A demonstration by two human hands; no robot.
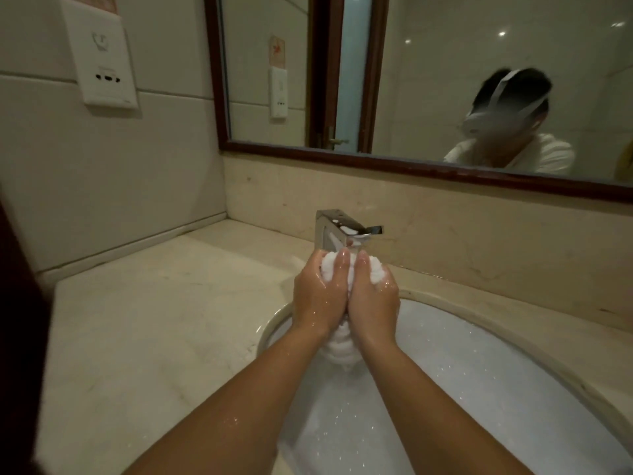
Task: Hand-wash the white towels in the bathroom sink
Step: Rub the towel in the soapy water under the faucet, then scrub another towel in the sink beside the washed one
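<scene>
Fingers of both hands curl tightly round a bunched white towel, the left hand and the right hand pressed side by side, squeezing it just in front of the tap and above the sink. The towel's lower end hangs between the wrists toward the cloudy, soapy water filling the sink. The wash looks about midway: this towel seems soaked and soaped and is being scrubbed or wrung, with rinsing probably left. Only one towel shows, so I cannot tell how many remain. Round the sink lies a pale marble worktop. Behind it hangs a dark-framed mirror, and a white socket plate sits on the tiled wall at the left.
</scene>
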